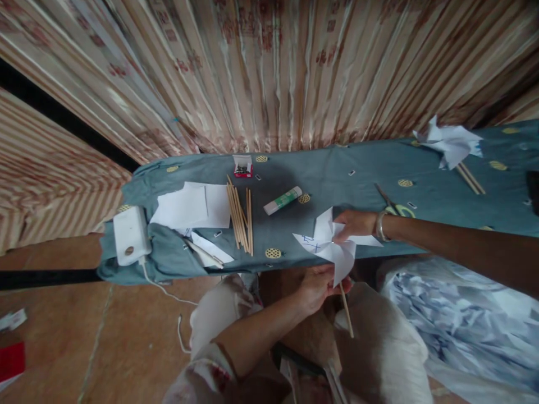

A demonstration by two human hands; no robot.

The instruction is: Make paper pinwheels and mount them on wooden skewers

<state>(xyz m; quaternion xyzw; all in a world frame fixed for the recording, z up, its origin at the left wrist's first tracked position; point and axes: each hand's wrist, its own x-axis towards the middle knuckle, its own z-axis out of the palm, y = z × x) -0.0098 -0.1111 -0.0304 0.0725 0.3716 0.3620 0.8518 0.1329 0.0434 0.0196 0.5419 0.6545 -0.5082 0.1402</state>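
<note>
A white paper pinwheel (332, 247) hangs over the near edge of a long surface covered in blue-grey cloth (328, 174). My right hand (354, 223), with a metal bangle at the wrist, pinches the pinwheel's centre from the right. My left hand (316, 286) is closed below it round the thin wooden stick (347, 314) that slants down toward my lap. One blade of the pinwheel carries blue pen marks.
On the cloth lie a bundle of wooden sticks (241, 216), white paper sheets (191, 206), a glue stick (282, 200), a small red box of pins (243, 166), scissors (393, 205), a white power adapter (131, 235) and a finished pinwheel (450, 145). A striped curtain (269, 67) hangs behind.
</note>
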